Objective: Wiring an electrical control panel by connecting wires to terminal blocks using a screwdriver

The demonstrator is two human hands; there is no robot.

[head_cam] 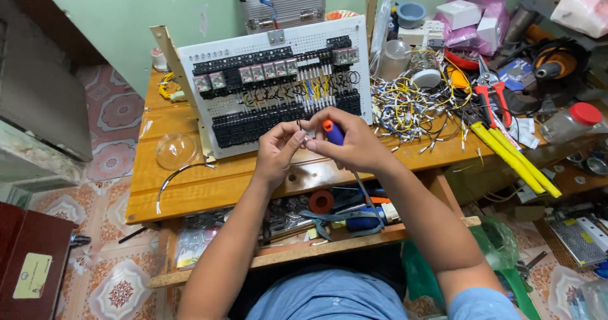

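Note:
My left hand (278, 150) pinches a short black wire (299, 126) by its end, held up in front of me. My right hand (351, 144) is closed around a screwdriver with a blue grip and an orange cap (331, 131); its fingertips meet those of the left hand at the wire. Just behind both hands a white perforated panel (202, 57) leans upright on the wooden table (190, 180), carrying rows of black terminal blocks, relays and short jumper wires.
A tangle of yellow, white and blue wires (411, 108) lies right of the panel. Red-handled cutters (491, 95), yellow-handled pliers (513, 158), a clear dome lid (176, 150), a loose black cable (180, 174), a metal case (285, 3) and a cluttered lower shelf (329, 209) surround me.

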